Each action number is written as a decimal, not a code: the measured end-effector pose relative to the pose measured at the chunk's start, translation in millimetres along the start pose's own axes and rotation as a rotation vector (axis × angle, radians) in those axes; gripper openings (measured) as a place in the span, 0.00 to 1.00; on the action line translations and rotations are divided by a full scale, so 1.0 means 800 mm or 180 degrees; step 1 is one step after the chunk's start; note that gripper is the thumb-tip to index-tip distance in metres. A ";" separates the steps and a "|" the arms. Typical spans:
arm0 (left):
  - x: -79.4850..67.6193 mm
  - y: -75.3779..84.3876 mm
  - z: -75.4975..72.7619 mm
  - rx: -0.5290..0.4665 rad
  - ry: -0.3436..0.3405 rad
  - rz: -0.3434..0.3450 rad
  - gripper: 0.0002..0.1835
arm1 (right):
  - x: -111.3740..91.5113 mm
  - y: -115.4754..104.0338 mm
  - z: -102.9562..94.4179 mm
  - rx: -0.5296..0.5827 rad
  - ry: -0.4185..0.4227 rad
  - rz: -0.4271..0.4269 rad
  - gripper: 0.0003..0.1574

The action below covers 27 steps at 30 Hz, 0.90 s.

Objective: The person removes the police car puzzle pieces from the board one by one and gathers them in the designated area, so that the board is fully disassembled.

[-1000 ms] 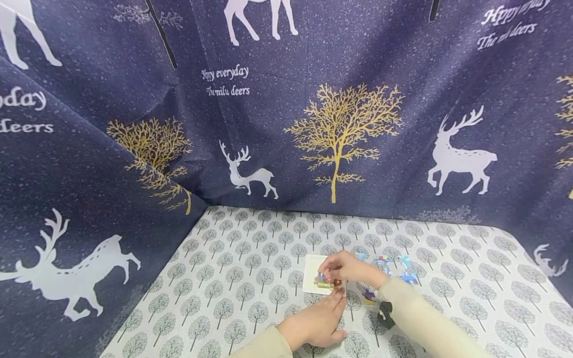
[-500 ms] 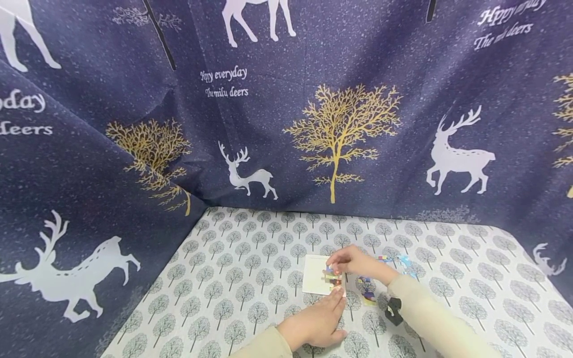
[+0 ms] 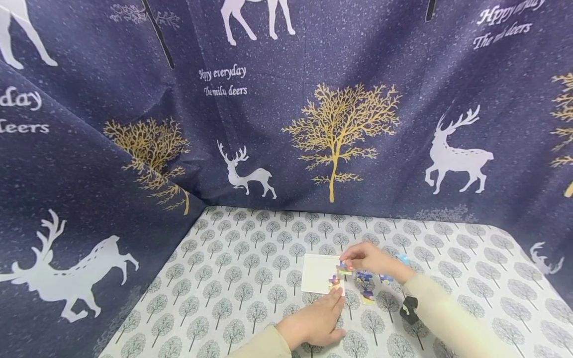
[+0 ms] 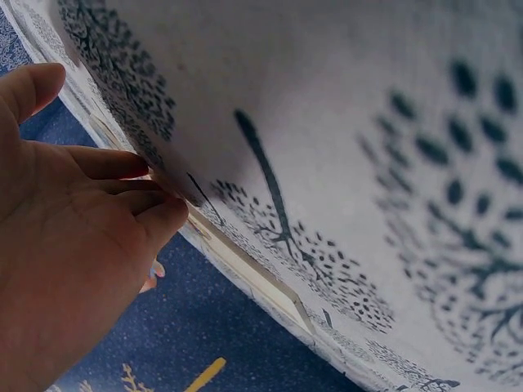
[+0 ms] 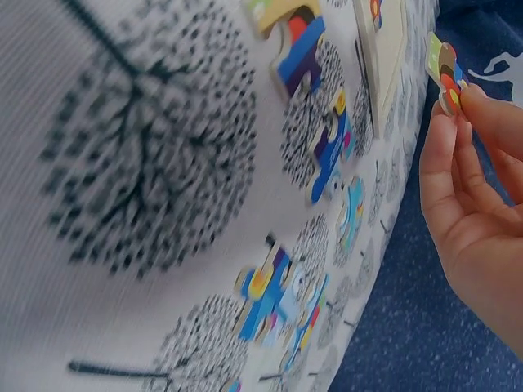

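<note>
My right hand pinches a jigsaw puzzle piece between thumb and fingertips. Yellow-green, red, brown and blue show on that piece. In the head view it overlaps the right edge of a white puzzle board. Another colourful puzzle piece lies at the board's near right corner. My left hand rests there with its fingers extended, the fingertips at that corner beside the piece. From the left wrist, the left hand shows its palm side, fingertips at the edge of the thin board.
Several loose puzzle pieces lie right of the board, among them a purple and yellow one, a blue one and a light blue one. A tree-print cloth covers the table. Behind hangs a dark blue deer-print curtain.
My right hand has moved rightward with the puzzle piece, from over the board to its right edge. More of the bare board shows now. My left hand stays in place.
</note>
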<state>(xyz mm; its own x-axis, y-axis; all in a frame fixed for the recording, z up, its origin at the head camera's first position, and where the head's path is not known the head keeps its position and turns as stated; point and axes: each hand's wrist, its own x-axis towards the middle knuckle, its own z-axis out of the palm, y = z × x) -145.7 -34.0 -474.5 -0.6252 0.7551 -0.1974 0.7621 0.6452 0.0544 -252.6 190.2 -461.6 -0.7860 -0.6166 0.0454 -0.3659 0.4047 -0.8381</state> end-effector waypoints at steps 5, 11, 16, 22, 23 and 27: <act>0.000 -0.001 0.003 -0.0010 0.0006 -0.0013 0.39 | -0.010 0.007 -0.007 -0.0154 0.0055 -0.0008 0.14; 0.000 0.000 0.002 -0.0008 0.0014 -0.0016 0.39 | -0.028 0.008 -0.017 -0.0067 0.0085 0.0115 0.15; 0.000 -0.001 0.002 -0.0019 0.0006 -0.0016 0.38 | -0.042 0.014 -0.026 0.0140 0.0091 0.0122 0.15; 0.001 -0.002 0.004 -0.0041 0.0013 -0.0010 0.38 | -0.061 0.023 -0.033 0.0060 0.0179 0.0187 0.14; 0.002 -0.002 0.005 -0.0034 0.0016 -0.0009 0.38 | -0.064 0.023 -0.034 0.0054 0.0188 0.0182 0.14; 0.003 -0.003 0.009 -0.0008 0.0030 -0.0002 0.39 | -0.078 0.026 -0.038 0.0156 0.0164 0.0167 0.15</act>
<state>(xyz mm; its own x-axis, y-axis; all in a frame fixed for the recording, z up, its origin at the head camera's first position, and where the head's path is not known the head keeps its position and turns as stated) -147.7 -34.9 -481.7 -0.6272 0.7558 -0.1882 0.7613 0.6459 0.0568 -226.8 257.8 -465.4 -0.8285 -0.5593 0.0276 -0.2996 0.4012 -0.8656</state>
